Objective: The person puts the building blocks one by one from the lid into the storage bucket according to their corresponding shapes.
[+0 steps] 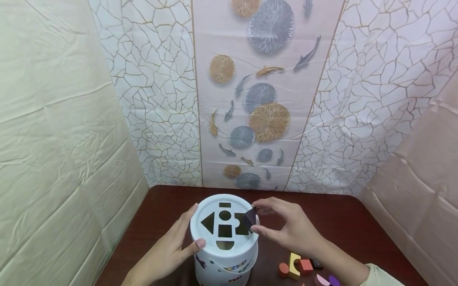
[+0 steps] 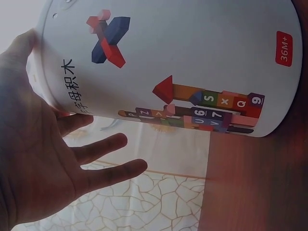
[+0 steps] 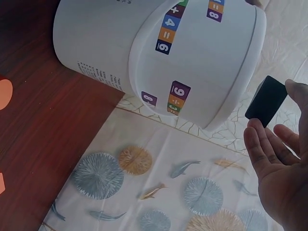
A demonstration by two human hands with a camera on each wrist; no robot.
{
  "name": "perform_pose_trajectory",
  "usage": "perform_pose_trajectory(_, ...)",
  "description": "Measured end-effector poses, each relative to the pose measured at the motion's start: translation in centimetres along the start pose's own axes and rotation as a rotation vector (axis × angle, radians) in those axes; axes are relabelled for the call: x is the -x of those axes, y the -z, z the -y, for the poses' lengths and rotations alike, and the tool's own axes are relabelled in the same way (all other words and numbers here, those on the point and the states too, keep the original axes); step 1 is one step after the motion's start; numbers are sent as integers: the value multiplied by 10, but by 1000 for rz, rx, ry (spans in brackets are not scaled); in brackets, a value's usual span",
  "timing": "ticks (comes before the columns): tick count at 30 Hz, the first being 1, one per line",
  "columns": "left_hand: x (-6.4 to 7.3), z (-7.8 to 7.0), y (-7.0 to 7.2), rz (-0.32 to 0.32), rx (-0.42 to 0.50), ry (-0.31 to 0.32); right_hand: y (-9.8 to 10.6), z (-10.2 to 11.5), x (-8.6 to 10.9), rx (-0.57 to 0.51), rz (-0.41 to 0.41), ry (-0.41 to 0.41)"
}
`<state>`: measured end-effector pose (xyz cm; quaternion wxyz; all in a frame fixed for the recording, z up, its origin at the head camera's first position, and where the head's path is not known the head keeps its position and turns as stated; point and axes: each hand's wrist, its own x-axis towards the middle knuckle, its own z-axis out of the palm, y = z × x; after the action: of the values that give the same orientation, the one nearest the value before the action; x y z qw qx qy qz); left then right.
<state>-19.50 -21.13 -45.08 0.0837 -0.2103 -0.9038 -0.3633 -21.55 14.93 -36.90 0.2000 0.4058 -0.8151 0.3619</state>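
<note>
A white bucket (image 1: 214, 264) stands upright on the table, its lid (image 1: 208, 207) cut with several shaped holes. My right hand (image 1: 286, 224) pinches a dark triangular block (image 1: 250, 217) between thumb and fingertips, over the lid's right edge by the notched hole. In the right wrist view, a flat side of the block (image 3: 267, 101) shows beyond the bucket's rim. My left hand (image 1: 171, 243) rests against the lid's left edge, thumb at the front and fingers spread along the side. The left wrist view shows those fingers (image 2: 110, 147) extended past the bucket wall.
Several loose blocks lie on the dark red table (image 1: 343, 234) right of the bucket, among them a yellow arch block (image 1: 292, 270), a red cube (image 1: 305, 266) and a round red block (image 1: 283, 270). The bucket's white handle (image 1: 255, 260) hangs at its front right. Patterned cloth (image 1: 161, 119) rises behind.
</note>
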Motion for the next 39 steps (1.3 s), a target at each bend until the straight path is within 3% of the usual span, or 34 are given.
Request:
perform_pose_trajectory(14, 0, 1, 1, 19, 20, 16, -9, 4, -12, -37, 20, 10)
perform_pose_trajectory(22, -1, 0, 2, 38, 44, 39, -16, 4, -20, -14, 2, 77)
perform_pose_trajectory(39, -1, -1, 1, 31, 61, 22, -29, 7, -32, -58, 15, 97)
